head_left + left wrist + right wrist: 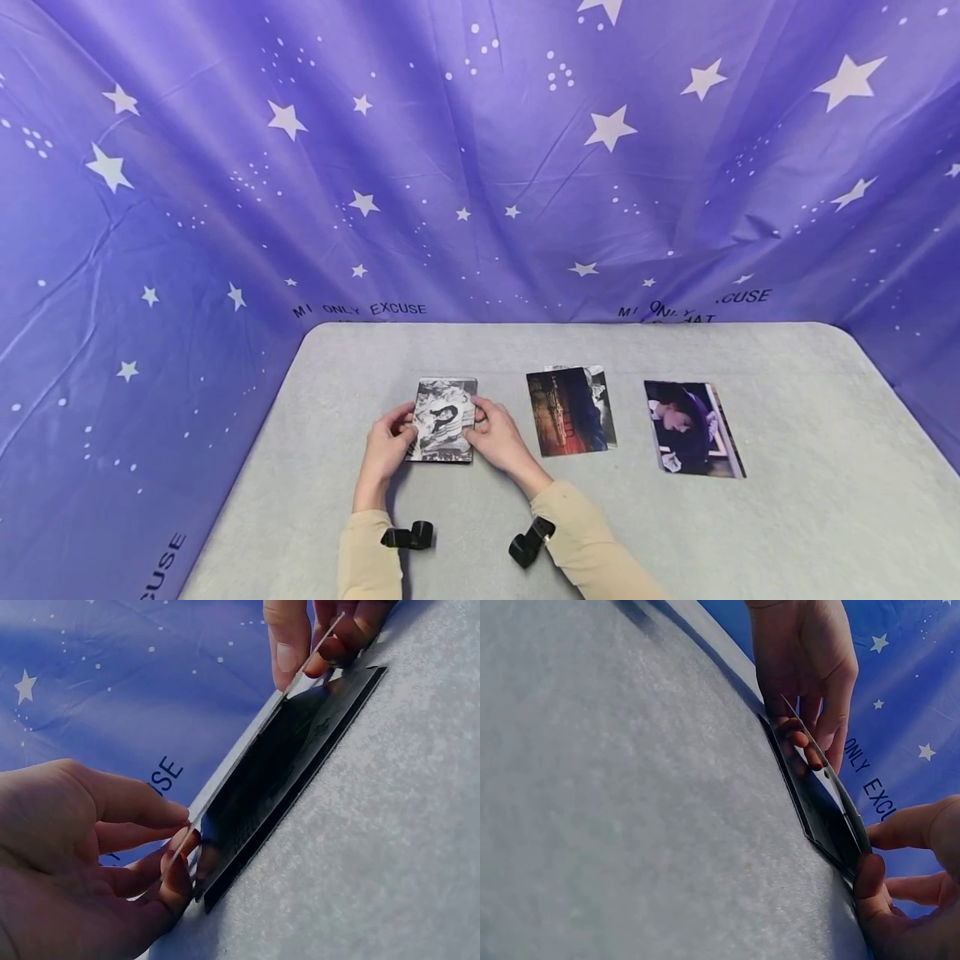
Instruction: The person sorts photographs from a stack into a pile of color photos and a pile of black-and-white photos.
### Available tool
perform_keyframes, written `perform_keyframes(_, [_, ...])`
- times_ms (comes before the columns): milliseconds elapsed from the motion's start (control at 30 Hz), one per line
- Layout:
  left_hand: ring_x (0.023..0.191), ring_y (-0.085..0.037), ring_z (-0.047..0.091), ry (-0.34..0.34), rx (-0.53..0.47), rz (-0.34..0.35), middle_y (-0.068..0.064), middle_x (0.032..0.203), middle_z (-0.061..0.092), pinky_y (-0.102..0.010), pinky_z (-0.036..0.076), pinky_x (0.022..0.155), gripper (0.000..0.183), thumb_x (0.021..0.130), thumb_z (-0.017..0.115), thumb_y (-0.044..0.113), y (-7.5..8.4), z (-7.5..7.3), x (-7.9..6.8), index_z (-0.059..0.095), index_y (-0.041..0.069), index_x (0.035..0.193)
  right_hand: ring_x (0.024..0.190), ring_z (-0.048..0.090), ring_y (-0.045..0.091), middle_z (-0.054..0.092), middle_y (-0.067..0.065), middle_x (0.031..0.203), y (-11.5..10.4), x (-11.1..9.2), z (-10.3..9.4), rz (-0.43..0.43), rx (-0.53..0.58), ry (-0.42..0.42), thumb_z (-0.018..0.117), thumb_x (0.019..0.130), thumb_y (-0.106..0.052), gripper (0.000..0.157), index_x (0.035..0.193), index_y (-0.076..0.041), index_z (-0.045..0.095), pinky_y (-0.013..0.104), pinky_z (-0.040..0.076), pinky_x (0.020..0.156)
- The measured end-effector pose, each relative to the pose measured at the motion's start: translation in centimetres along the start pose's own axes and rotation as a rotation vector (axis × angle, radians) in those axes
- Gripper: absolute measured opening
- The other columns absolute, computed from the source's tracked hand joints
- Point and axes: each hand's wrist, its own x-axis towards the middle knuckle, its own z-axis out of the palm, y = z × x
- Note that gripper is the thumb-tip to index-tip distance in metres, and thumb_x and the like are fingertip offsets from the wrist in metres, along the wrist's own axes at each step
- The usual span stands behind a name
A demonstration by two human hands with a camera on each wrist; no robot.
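A black-and-white picture card (444,417) is pinched between both hands at the left of the table's middle. My left hand (386,446) grips its left edge between thumb and fingers, while my right hand (498,437) pinches the opposite edge. Seen from the side in the left wrist view, the thin card is raised and tilted over a dark, glossy flat thing (322,742) lying on the table. In the right wrist view the card looks slightly bowed. Whether that dark thing is one card or a stack, I cannot tell.
Right of my hands lie overlapping picture cards, a dark red and blue one (566,417) on top of a black-and-white one (602,392). Farther right is a small pile topped by a purple picture card (686,429). A purple star-printed curtain (465,150) borders the grey table (810,400).
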Motion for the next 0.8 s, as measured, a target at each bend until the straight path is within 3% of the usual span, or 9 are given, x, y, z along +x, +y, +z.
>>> perform_keyframes(267, [0.083,-0.015,0.052,0.011,-0.021,-0.002,-0.021,0.108,0.063,-0.017,0.041,0.069,0.040,0.084,0.059,-0.007,0.2,-0.1,0.0,0.058,-0.011,0.124,0.073,0.057,0.013,0.052,0.011,0.096,-0.2,0.1,-0.1,0.007,-0.032,-0.002,0.070,0.077,-0.003,0.061,0.133,0.009,0.049,0.030,0.047,0.071])
perform_keyframes(500, [0.085,-0.012,0.054,0.062,-0.093,-0.012,-0.026,0.110,0.062,-0.016,0.044,0.068,0.037,0.086,0.057,-0.007,0.1,-0.4,-0.4,0.058,-0.011,0.123,0.075,0.057,0.015,0.053,0.014,0.099,-0.2,-0.4,-0.9,0.039,0.029,0.026,0.070,0.075,-0.002,0.058,0.130,0.005,0.053,0.029,0.050,0.069])
perform_keyframes(800, [0.083,-0.011,0.053,0.049,-0.105,-0.016,-0.024,0.108,0.063,-0.017,0.043,0.062,0.035,0.088,0.055,-0.005,0.3,-0.6,-0.6,0.061,-0.006,0.123,0.073,0.058,0.015,0.058,0.016,0.097,0.2,-0.8,-2.7,0.070,0.160,0.069,0.067,0.078,0.004,0.044,0.121,0.007,0.058,0.028,0.050,0.070])
